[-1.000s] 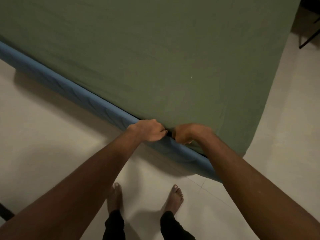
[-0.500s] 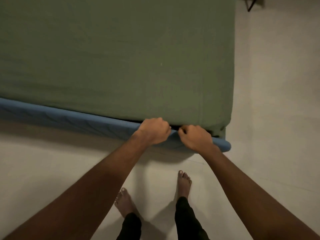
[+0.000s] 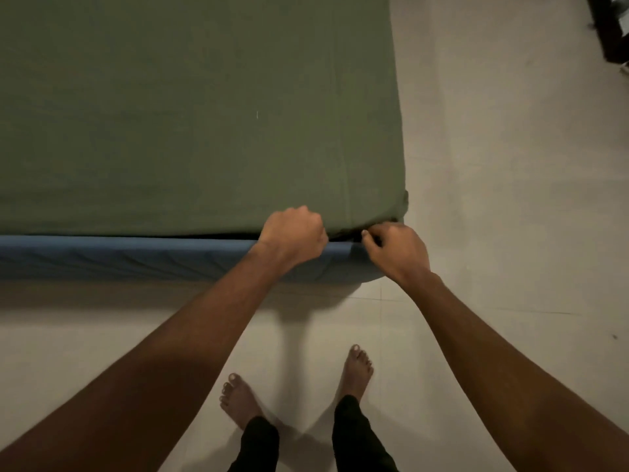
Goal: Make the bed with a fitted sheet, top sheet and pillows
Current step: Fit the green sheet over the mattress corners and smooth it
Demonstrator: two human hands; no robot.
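Now the green cloth sheet [image 3: 190,114] lies flat on the long blue mattress [image 3: 119,257], from 9 to 1 o'clock. My left hand [image 3: 294,238] curls tight on the sheet's near edge. At 3 o'clock from it, my right hand [image 3: 396,252] pinches the corner edge.

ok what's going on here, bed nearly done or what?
A person is fitting a green sheet over a blue mattress by hand. Both hands are at the near right corner. The left hand is fisted on the sheet's edge, and the right hand pinches the edge right by the corner. The sheet lies smooth across the top, but the mattress side shows bare along the near edge, so that edge is not pulled down yet. Only this one sheet is in view.
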